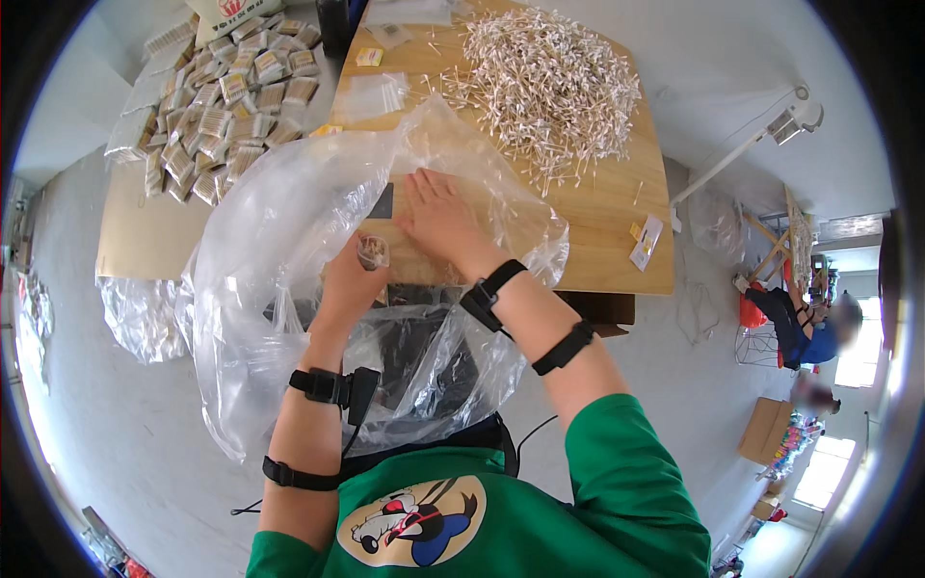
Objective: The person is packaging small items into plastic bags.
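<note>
Green short-sleeved shirt (626,482) nearest me; crinkled clear plastic bag (265,226) beyond.
I see the left hand (353,277) gripping a round, transparent container (374,252) by the pale wooden worktop (612,246); right hand (440,220) flat, fingers extended.

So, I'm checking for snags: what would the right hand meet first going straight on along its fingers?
The right hand would probably meet the large clear plastic bag, whose film crosses just beyond the fingertips; depth is unclear, so it might pass underneath.
</note>
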